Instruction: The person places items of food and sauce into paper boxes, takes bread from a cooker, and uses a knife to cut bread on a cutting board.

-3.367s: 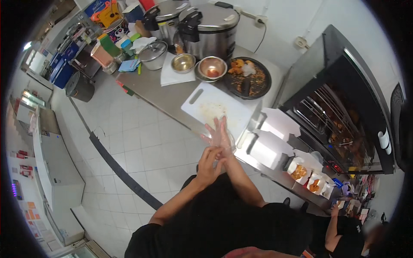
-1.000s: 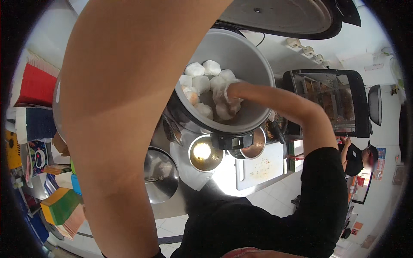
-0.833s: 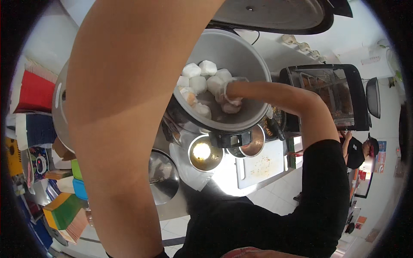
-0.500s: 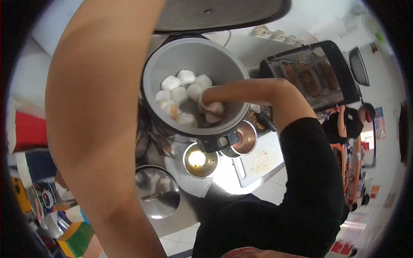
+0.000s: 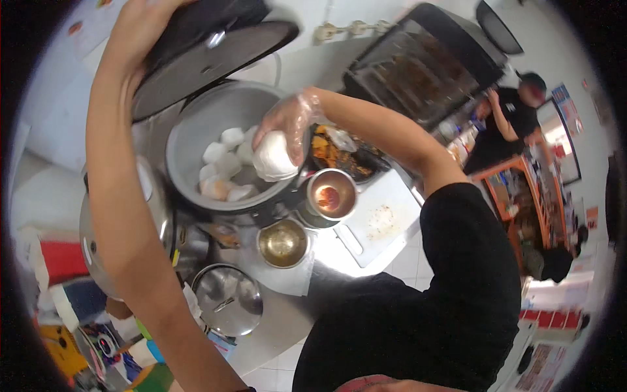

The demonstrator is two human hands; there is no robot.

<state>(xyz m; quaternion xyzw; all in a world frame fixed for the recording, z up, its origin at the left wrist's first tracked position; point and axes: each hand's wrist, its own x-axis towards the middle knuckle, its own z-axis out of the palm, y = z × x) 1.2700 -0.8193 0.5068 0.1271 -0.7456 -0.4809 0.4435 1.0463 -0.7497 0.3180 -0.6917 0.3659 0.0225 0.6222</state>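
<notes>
My right hand [image 5: 287, 121], in a clear plastic glove, is closed around a white rounded lump [image 5: 274, 157] with a smooth, bun-like surface. It is raised above the right side of a large grey cooker pot [image 5: 183, 153]. Inside the pot lie several similar white lumps [image 5: 228, 164], and one near the front is tinged brownish orange [image 5: 215, 189]. At the upper left my left hand [image 5: 140, 39] grips the edge of the cooker's dark hinged lid [image 5: 209, 72], which stands raised and tilted. Some left fingers are hidden behind the lid.
Before the pot stand two metal bowls [image 5: 284, 243] [image 5: 332, 194], a white cutting board [image 5: 385, 219] and a shiny pot lid [image 5: 228, 300]. A tray of orange-brown food [image 5: 339, 153] sits right of the pot. Behind is a glass-fronted case [image 5: 418, 72]; a person in black [image 5: 506, 117] stands beyond.
My right hand has come up out of the pot with a white lump. My left hand has come into view on the lid, which now hangs lower and tilted. My view has shifted.
</notes>
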